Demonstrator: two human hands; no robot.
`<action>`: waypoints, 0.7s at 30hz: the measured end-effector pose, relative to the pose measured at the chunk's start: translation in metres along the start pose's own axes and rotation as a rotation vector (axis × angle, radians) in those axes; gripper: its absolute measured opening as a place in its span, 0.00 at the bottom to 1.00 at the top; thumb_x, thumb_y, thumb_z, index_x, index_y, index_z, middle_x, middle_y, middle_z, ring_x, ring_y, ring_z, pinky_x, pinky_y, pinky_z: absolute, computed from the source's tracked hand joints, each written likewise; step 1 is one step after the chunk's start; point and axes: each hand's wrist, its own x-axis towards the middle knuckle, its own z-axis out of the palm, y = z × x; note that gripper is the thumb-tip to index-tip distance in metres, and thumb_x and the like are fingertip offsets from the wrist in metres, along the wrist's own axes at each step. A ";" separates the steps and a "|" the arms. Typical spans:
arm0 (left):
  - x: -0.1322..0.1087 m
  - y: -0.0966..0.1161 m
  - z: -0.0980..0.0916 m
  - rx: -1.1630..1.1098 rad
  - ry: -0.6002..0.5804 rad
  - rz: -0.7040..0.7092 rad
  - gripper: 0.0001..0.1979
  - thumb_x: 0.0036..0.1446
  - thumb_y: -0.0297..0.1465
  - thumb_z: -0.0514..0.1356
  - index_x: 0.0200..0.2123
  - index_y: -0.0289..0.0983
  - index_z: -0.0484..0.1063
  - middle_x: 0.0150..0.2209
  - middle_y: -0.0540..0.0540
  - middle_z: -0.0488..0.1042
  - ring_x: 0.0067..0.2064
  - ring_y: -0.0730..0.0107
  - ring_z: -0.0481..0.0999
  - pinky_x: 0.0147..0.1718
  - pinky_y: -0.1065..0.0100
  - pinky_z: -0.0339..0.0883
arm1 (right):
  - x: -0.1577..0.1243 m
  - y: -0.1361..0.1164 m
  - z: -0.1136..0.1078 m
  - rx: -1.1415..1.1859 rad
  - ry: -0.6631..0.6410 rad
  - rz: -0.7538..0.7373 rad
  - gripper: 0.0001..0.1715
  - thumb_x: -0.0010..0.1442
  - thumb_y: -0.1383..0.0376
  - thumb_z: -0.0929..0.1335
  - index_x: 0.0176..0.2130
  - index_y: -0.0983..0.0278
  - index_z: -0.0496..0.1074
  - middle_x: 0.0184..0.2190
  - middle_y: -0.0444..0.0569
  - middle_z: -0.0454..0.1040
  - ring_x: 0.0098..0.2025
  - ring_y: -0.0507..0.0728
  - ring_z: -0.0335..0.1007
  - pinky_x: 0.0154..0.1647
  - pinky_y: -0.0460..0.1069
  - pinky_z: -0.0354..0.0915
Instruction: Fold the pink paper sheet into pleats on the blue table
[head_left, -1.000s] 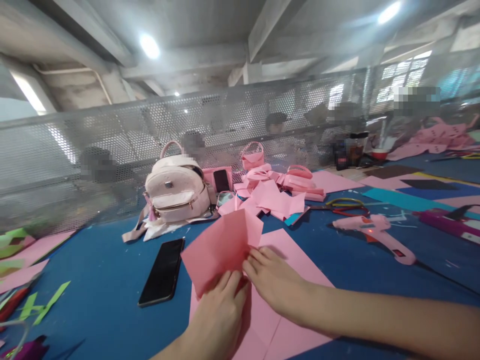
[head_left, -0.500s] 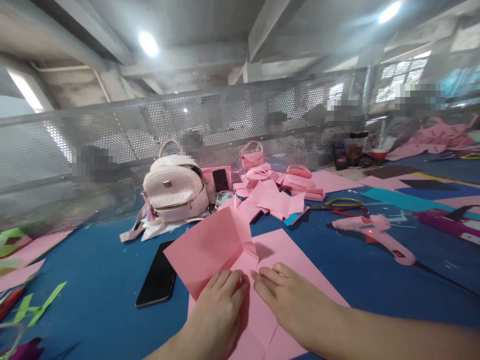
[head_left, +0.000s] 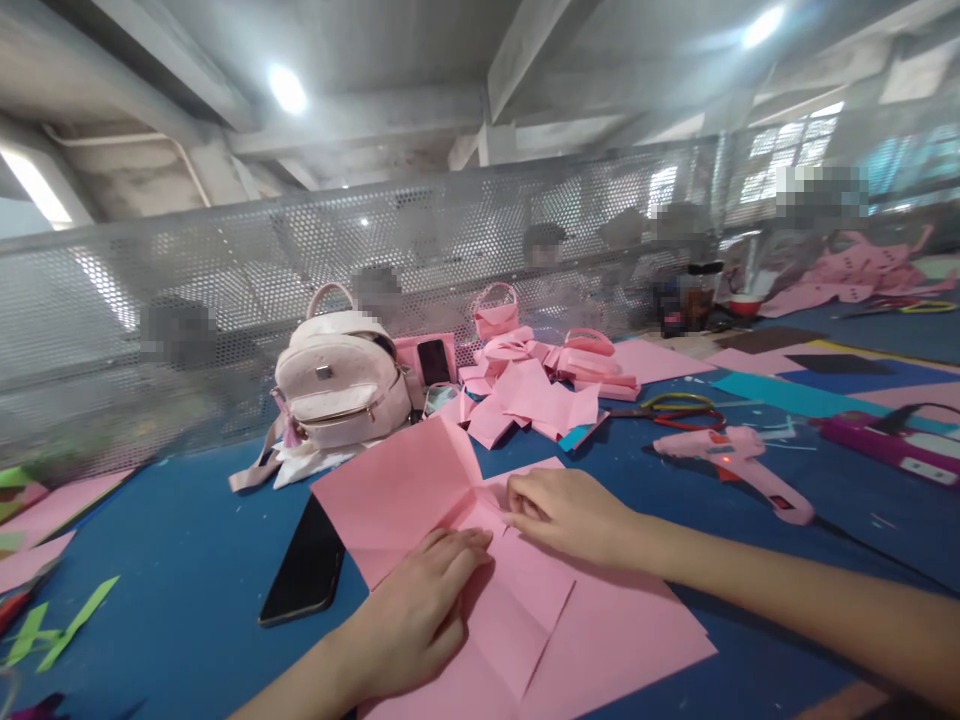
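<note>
Folded pink paper [head_left: 517, 590] lies on a larger pink sheet [head_left: 637, 640] on the blue table, and one flap [head_left: 401, 490] stands up at its left. My left hand [head_left: 420, 610] presses on the folded paper beside that flap, fingers together and bent slightly, with nothing visibly gripped. Near the fold at the flap's right base is my right hand [head_left: 562, 510], its fingers curled closed on the paper's edge; the fingertips are partly hidden. A black phone [head_left: 304, 565] lies left of the flap, partly covered by it.
A pink glue gun [head_left: 739, 465] lies at right with its cord trailing. Scissors [head_left: 679, 408] are behind it. Pink paper pieces [head_left: 525, 395] and a white backpack [head_left: 345, 385] stand toward the mesh divider [head_left: 247, 280]. Green strips [head_left: 79, 625] lie at left.
My right hand has moved up and away toward the flap's base, and its fingers are more curled. My left hand has shifted slightly left and lies flatter. The flap leans a little further left.
</note>
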 end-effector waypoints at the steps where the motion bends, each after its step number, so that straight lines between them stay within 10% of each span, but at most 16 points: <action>1: 0.001 -0.003 -0.002 0.000 -0.012 0.019 0.35 0.48 0.17 0.51 0.61 0.36 0.57 0.65 0.42 0.61 0.66 0.65 0.58 0.67 0.54 0.51 | 0.004 0.000 0.003 -0.002 -0.004 -0.007 0.13 0.64 0.59 0.63 0.32 0.63 0.70 0.31 0.48 0.78 0.32 0.56 0.71 0.28 0.48 0.49; 7: 0.007 -0.018 -0.017 0.005 -0.105 0.099 0.38 0.48 0.15 0.50 0.64 0.38 0.56 0.64 0.45 0.63 0.66 0.68 0.59 0.69 0.53 0.43 | 0.018 0.004 0.021 0.019 -0.042 -0.004 0.12 0.58 0.69 0.62 0.26 0.64 0.71 0.28 0.49 0.79 0.26 0.54 0.69 0.26 0.48 0.46; 21: 0.011 -0.034 -0.007 -0.121 -0.031 0.043 0.23 0.67 0.23 0.49 0.64 0.40 0.57 0.62 0.43 0.66 0.62 0.67 0.64 0.61 0.64 0.61 | 0.023 0.019 0.029 0.100 -0.129 -0.017 0.13 0.58 0.68 0.62 0.23 0.64 0.69 0.20 0.46 0.72 0.22 0.52 0.60 0.25 0.48 0.45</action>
